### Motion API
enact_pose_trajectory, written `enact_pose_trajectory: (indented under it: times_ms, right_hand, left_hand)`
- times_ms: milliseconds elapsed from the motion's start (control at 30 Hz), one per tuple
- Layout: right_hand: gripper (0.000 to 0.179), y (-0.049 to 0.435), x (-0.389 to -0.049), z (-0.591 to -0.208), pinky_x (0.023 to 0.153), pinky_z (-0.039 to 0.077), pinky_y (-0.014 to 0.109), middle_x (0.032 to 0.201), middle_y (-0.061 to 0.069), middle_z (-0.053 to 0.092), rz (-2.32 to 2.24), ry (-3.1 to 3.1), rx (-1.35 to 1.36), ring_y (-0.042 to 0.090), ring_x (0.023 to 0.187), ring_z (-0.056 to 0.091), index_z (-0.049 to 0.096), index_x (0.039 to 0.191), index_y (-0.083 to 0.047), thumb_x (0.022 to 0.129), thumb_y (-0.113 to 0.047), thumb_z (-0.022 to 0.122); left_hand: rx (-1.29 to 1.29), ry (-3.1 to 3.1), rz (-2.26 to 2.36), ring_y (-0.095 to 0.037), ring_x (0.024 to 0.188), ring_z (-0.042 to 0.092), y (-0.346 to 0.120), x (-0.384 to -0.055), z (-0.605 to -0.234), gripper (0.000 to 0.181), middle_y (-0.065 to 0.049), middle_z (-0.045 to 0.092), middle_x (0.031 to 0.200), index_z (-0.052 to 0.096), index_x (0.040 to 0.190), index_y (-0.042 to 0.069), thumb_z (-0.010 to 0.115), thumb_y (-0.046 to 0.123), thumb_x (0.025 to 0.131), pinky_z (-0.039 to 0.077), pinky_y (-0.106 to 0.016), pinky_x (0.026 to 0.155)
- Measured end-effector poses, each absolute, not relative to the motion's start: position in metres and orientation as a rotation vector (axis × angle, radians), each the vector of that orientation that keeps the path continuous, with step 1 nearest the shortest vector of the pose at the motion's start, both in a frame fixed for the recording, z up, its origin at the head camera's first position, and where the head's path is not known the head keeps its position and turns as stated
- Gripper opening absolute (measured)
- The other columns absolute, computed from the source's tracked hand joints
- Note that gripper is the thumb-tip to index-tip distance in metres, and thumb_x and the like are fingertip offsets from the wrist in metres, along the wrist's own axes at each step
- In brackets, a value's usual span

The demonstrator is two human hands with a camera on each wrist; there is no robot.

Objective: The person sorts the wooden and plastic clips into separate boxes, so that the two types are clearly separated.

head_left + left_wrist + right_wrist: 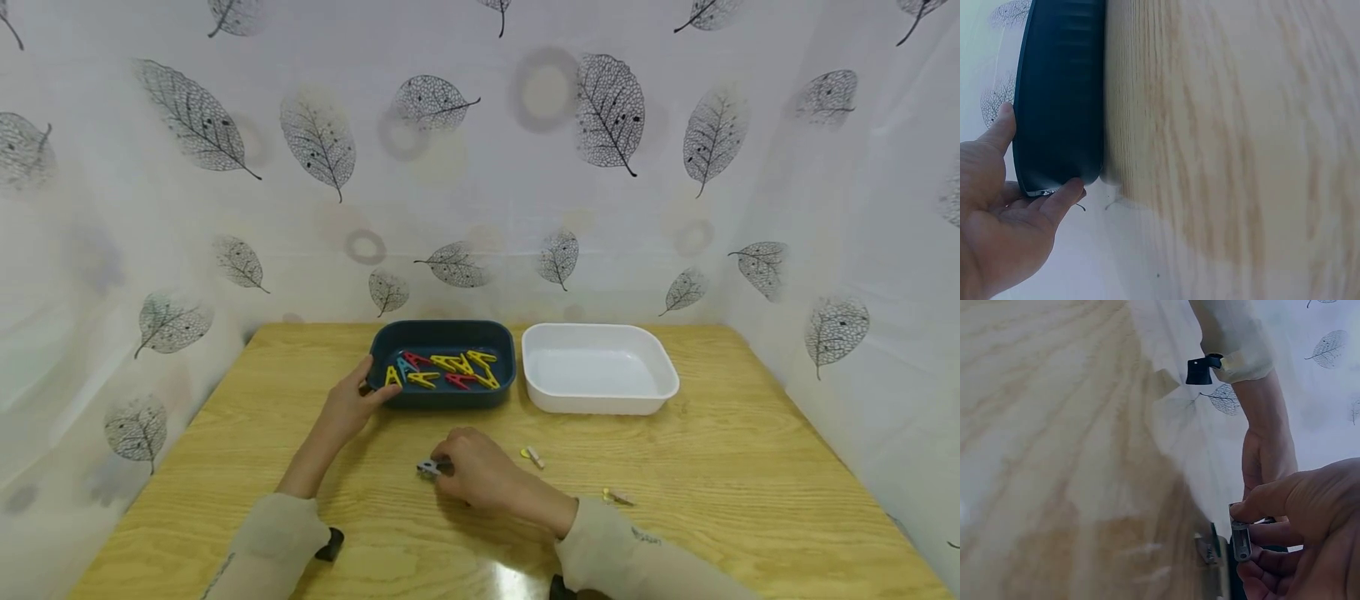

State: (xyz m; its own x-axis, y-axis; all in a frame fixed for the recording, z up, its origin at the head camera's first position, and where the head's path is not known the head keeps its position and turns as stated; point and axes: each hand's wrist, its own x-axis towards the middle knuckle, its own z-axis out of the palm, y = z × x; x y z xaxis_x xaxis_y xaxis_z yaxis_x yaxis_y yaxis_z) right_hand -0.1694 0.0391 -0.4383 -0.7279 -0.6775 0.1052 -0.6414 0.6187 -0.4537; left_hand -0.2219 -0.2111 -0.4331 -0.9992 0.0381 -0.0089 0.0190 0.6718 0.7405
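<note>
My left hand [351, 406] grips the left end of a dark blue plastic tub [442, 400], its thumb over the front rim. The left wrist view shows this hand [1016, 231] with its digits spread along the tub's end [1060, 94]. Inside the tub lie several yellow, red and blue plastic clothespins [422, 380]. In front of it, low over the table, my right hand [480, 468] pinches a grey clothespin [1241, 540] between thumb and fingers. Beside that, a second greyish object [1205, 550] shows close to the tabletop, partly hidden.
A white tub [592, 404] stands right of the blue one, near the back edge of the wooden table [712, 467]. Two small wooden clips with yellow ornaments, one nearer [618, 497] and one farther [534, 457], lie right of my right hand. A leaf-print curtain [480, 192] surrounds the table.
</note>
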Motion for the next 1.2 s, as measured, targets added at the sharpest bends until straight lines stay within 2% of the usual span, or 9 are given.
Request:
enact_pose_trajectory:
  times_ms: [233, 433, 667, 967, 1200]
  right_hand:
    - [0.028, 0.044, -0.175, -0.426, 0.085, 0.055, 0.028, 0.099, 0.0, 0.07, -0.725, 2.773, -1.06, 0.012, 0.092, 0.062, 0.079, 0.113, -0.005, 0.089, -0.018, 0.076]
    - [0.023, 0.052, -0.183, -0.415, 0.077, 0.052, 0.028, 0.094, 0.001, 0.068, -0.808, 2.789, -1.096, 0.014, 0.085, 0.058, 0.08, 0.109, -0.004, 0.089, -0.014, 0.074]
    - [0.023, 0.06, -0.196, -0.401, 0.076, 0.056, 0.034, 0.1, 0.01, 0.073, -0.896, 2.844, -1.094, 0.021, 0.089, 0.064, 0.078, 0.109, 0.001, 0.089, -0.011, 0.077]
    - [0.02, 0.071, -0.212, -0.385, 0.067, 0.051, 0.032, 0.094, 0.007, 0.069, -0.92, 2.938, -0.95, 0.017, 0.082, 0.06, 0.079, 0.107, -0.002, 0.091, -0.013, 0.079]
    - [0.025, 0.083, -0.231, -0.374, 0.069, 0.054, 0.034, 0.099, 0.01, 0.072, -0.993, 2.948, -0.836, 0.018, 0.079, 0.062, 0.077, 0.112, 0.002, 0.093, -0.014, 0.077]
  left_hand:
    - [0.041, 2.853, 1.259, -0.047, 0.148, 0.03, -0.212, -0.223, -0.435, 0.091, -0.028, 0.016, 0.166, 0.014, 0.163, -0.004, 0.065, 0.041, 0.103, 0.028, -0.057, 0.12]
    - [0.052, 2.868, 1.248, -0.048, 0.146, 0.034, -0.213, -0.222, -0.436, 0.09, -0.029, 0.017, 0.165, 0.015, 0.162, -0.006, 0.065, 0.04, 0.103, 0.03, -0.056, 0.119]
    - [0.062, 2.871, 1.246, -0.048, 0.145, 0.035, -0.213, -0.222, -0.436, 0.089, -0.03, 0.019, 0.165, 0.015, 0.162, -0.006, 0.064, 0.039, 0.103, 0.031, -0.057, 0.118]
    - [0.063, 2.867, 1.246, -0.048, 0.147, 0.032, -0.214, -0.222, -0.435, 0.089, -0.029, 0.018, 0.165, 0.015, 0.162, -0.005, 0.064, 0.04, 0.103, 0.029, -0.057, 0.12]
    - [0.068, 2.861, 1.257, -0.048, 0.147, 0.032, -0.213, -0.223, -0.434, 0.09, -0.029, 0.018, 0.165, 0.015, 0.162, -0.004, 0.064, 0.042, 0.103, 0.03, -0.056, 0.12]
